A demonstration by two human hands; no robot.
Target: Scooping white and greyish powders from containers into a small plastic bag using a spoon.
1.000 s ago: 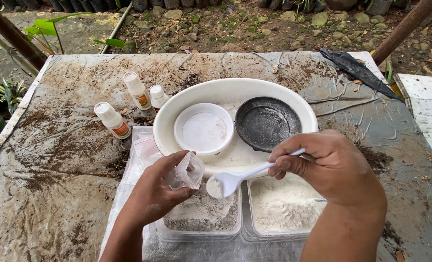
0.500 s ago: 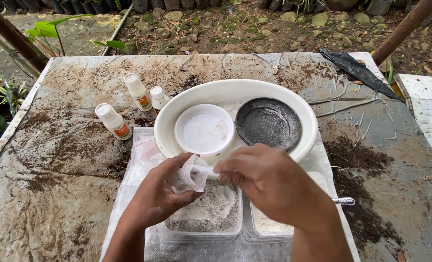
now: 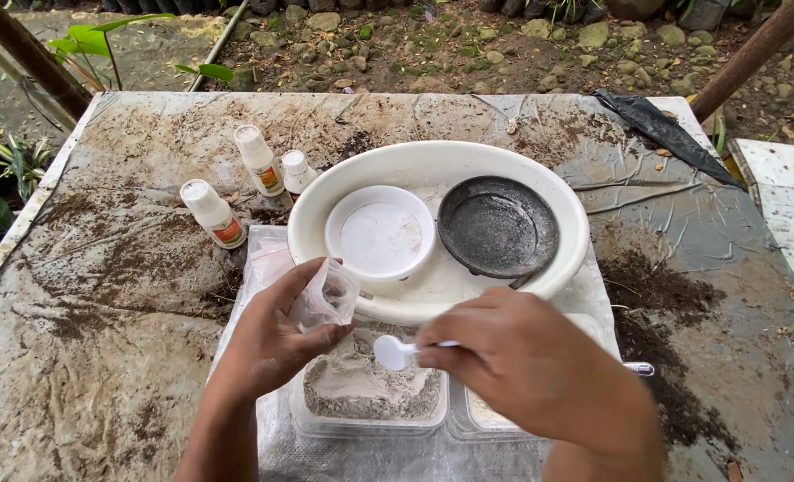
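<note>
My left hand [image 3: 267, 344] holds a small clear plastic bag [image 3: 327, 295] with its mouth held apart, just above a clear tub of grey powder [image 3: 370, 393]. My right hand [image 3: 526, 366] grips a white plastic spoon [image 3: 397, 351], its bowl over the tub and just below the bag. A second clear tub with whitish powder [image 3: 482, 415] lies mostly hidden under my right hand. Both tubs rest on a clear plastic sheet [image 3: 263, 268].
A large white oval basin [image 3: 441, 165] behind the tubs holds a white dish [image 3: 381, 234] and a black dish [image 3: 498, 226]. Three small white bottles [image 3: 258, 161] stand at its left. Dark soil [image 3: 656, 295] is scattered over the grey sheeted table [image 3: 102, 357]. A black bag [image 3: 665, 134] lies far right.
My right hand moved left from beside the basin to the grey powder tub, then drew the spoon's bowl back out from the bag's mouth to just below it. My left hand kept the bag.
</note>
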